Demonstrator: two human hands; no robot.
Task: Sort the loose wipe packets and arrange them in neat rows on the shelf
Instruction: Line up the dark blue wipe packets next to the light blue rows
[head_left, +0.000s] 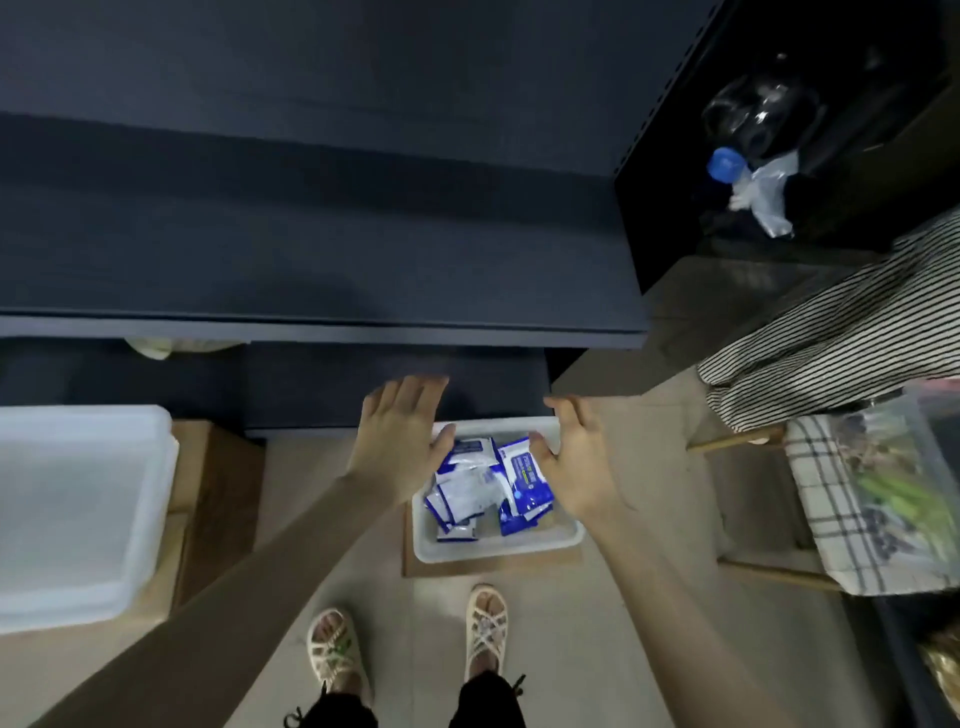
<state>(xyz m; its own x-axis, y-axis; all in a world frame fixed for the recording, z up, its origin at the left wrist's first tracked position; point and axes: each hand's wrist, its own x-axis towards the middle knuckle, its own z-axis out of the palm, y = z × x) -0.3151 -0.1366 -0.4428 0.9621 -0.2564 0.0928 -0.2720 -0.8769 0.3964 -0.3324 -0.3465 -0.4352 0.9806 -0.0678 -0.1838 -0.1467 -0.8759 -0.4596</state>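
Packets: the wipe packets (480, 486), blue and white, lie heaped every which way in a white bin (496, 550) on the floor, just in front of the person's sandalled feet.
Shelf: the dark shelf (311, 260) above the bin has no packet on it, so I'd say no row has been started.
Left hand: the left hand (402, 441) is flat with its fingers straight, over the bin's far left corner, and holds nothing.
Right hand: the right hand (576, 465) is spread over the bin's right side, with its thumb beside a blue packet. I can't tell whether it touches.
Risk, spill: the heap looks slick and loose, so a big two-handed scoop could drop packets onto the floor.
Risk, knock: the bin's far end sits close under a lower ledge, so hands lifted straight up may catch it.
Risk, mixing: packets grabbed unsorted would go up facing different ways.
Writing: there is print on the packet fronts, but it is too blurred to read.
Nearby: a large white tub (78, 512) stands to the left.
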